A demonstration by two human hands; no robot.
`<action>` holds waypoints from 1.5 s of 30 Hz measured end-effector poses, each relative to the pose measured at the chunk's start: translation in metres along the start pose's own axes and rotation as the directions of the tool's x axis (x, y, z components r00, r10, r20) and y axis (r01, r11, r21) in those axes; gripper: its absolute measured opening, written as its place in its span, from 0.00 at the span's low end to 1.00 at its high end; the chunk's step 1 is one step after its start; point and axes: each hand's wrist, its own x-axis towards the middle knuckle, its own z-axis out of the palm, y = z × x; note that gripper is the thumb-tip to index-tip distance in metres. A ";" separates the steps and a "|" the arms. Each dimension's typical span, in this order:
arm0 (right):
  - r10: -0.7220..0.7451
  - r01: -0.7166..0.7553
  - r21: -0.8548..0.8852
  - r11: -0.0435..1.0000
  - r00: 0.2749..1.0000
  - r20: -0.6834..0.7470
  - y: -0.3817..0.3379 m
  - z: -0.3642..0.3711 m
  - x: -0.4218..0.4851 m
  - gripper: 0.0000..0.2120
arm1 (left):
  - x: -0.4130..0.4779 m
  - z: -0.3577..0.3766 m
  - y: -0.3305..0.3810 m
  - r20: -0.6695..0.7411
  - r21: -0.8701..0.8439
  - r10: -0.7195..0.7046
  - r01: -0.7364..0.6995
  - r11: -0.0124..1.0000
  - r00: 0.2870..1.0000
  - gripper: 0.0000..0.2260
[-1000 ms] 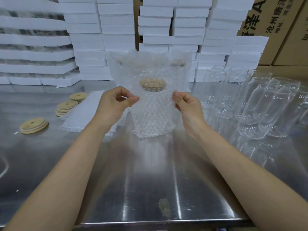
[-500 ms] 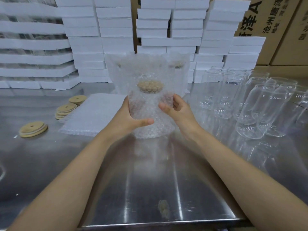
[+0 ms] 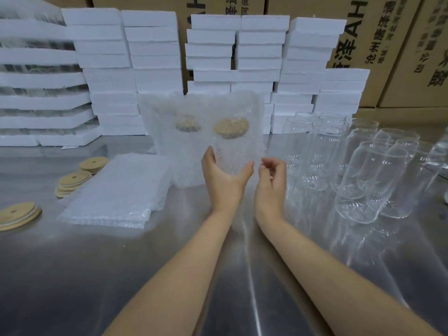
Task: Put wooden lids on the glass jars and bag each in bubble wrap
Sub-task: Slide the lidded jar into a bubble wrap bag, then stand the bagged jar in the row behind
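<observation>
**A:** What does the scene show?

**B:** A head-camera view over a steel table [image 3: 145,275]. A person's left hand [image 3: 224,180] cups the lower part of a bagged jar [image 3: 232,151], thumb on one side and fingers curled round the other. A wooden lid [image 3: 231,128] shows pale brown through the bubble wrap near the top. The jar is at the centre of the table, towards the back.

**A:** And the right hand?

**B:** The right hand [image 3: 271,180] is just beside the jar, off it, with fingers loosely curled and holding nothing.

**A:** What has changed?

**B:** A second ago both hands pinched the bag's sides. Half a second ago both wrapped round its lower body. Now the right hand has let go, and the jar sits farther back, close beside a second bagged jar [image 3: 186,146]. The left hand hides its base, so I cannot tell whether it rests on the table.

**A:** What does that mean for the task?

**B:** This jar looks finished: lidded, bagged, and being parked with the done ones. Much remains. Many bare glass jars [image 3: 371,180] stand on the right with no lids. On the left lie flat bubble-wrap bags [image 3: 116,190] and loose wooden lids [image 3: 74,179]. The freed right hand is nearest the bare jars, so fetching one seems the likely next step.
</observation>
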 end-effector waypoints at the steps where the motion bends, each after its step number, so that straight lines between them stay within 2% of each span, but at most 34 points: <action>1: -0.010 0.011 -0.021 1.000 1.000 0.024 0.004 0.000 0.003 0.09 | 0.003 0.011 -0.002 -0.026 0.000 -0.002 0.002 1.000 1.000 0.37; 7: 0.046 -0.033 -0.070 0.997 0.982 0.185 0.027 0.011 0.031 0.12 | 0.029 0.045 -0.023 -0.150 0.081 0.043 -0.032 0.996 0.988 0.37; 10: 0.083 -0.070 -0.056 0.996 0.963 0.256 0.035 0.017 0.042 0.14 | 0.041 0.051 -0.034 -0.125 0.110 0.051 -0.037 0.993 0.991 0.37; 17: 0.129 -0.116 -0.063 0.991 0.945 0.299 0.046 0.030 0.059 0.16 | 0.059 0.059 -0.048 -0.103 0.082 -0.012 0.021 0.996 0.995 0.36; 24: 0.127 -0.082 -0.133 0.988 0.915 0.383 0.049 0.032 0.065 0.18 | 0.062 0.059 -0.049 -0.032 -0.041 -0.083 0.081 0.996 0.996 0.29; 25: 0.130 -0.085 -0.133 0.987 0.916 0.380 0.048 0.031 0.065 0.17 | 0.060 0.059 -0.048 -0.019 -0.042 -0.091 0.091 0.995 0.996 0.29; 29: 0.142 -0.097 -0.144 0.985 0.925 0.351 0.043 0.028 0.063 0.18 | 0.043 0.053 -0.041 -0.005 0.128 -0.075 0.075 0.989 0.997 0.29; 32: 0.109 -0.056 -0.170 0.984 0.942 0.318 0.038 0.024 0.055 0.19 | 0.027 0.040 -0.030 0.010 0.123 -0.130 0.128 0.984 0.991 0.29; 35: 0.059 -0.008 -0.196 0.981 0.965 0.255 0.031 0.019 0.043 0.14 | 0.014 0.025 -0.020 0.029 0.151 -0.096 0.090 0.984 0.995 0.26; 38: 0.138 -0.106 -0.162 0.981 0.970 0.199 0.024 0.016 0.032 0.10 | 0.004 0.011 -0.014 0.065 0.173 -0.060 0.048 0.984 0.996 0.20; 42: 0.209 -0.189 -0.151 0.970 0.969 0.134 0.017 0.007 0.017 0.08 | -0.010 0.004 -0.005 0.234 0.136 -0.107 0.076 0.988 0.966 0.12; 45: 0.281 -0.271 -0.120 0.955 0.956 0.080 0.014 -0.001 0.011 0.09 | -0.024 0.005 0.003 0.332 0.137 -0.112 0.070 0.988 0.937 0.10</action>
